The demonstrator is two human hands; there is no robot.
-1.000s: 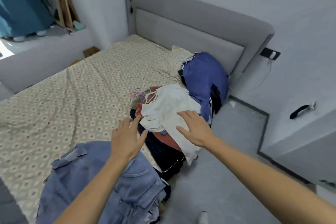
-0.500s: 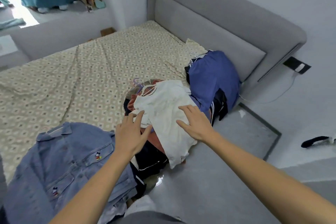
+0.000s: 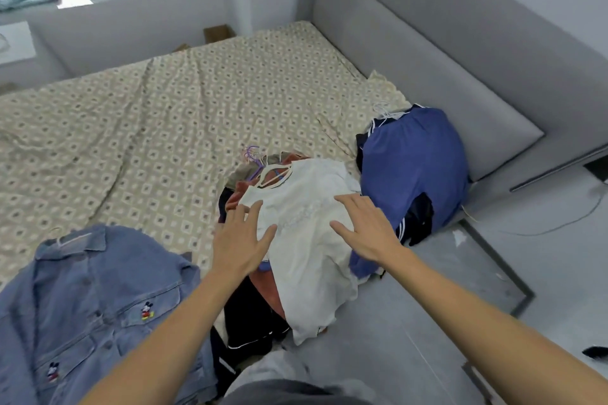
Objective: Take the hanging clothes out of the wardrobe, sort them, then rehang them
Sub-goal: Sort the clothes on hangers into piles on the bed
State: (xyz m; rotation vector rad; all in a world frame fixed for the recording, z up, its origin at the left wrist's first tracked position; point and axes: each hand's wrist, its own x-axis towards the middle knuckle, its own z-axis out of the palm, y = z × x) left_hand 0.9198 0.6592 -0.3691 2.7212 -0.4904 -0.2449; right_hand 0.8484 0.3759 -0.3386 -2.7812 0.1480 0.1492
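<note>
**Clothes heaped on the bed's near right edge, both hands flat on the white top**

Clothes from the wardrobe lie in a pile (image 3: 263,273) at the near right edge of the bed (image 3: 131,128), spilling over its side toward the grey floor (image 3: 444,322). On top of the heap lies a white top (image 3: 306,240), its neck threaded on a pale hanger (image 3: 273,174); purple hanger hooks (image 3: 251,154) stick out just beyond it at the far side. Under the white top show a reddish-brown garment (image 3: 263,286) and a black garment with thin white piping (image 3: 250,322).

The left hand (image 3: 240,240) lies on the near left part of the white top, fingers straight and spread, gripping nothing. The right hand (image 3: 365,227) rests on the right part of the same top, fingers likewise stretched out and fanned, palm down, with nothing pinched.

Just right of the heap and touching it sits a blue garment (image 3: 411,168) bunched into a rounded mound against the grey padded headboard (image 3: 411,52), with a dark piece striped in white (image 3: 414,220) at its near side. Near left, a denim shirt (image 3: 92,306) with small cartoon-mouse patches lies spread on the bed, its collar on a hanger. The patterned beige sheet covers the rest of the mattress. A cable (image 3: 559,223) trails across the floor at right.
</note>
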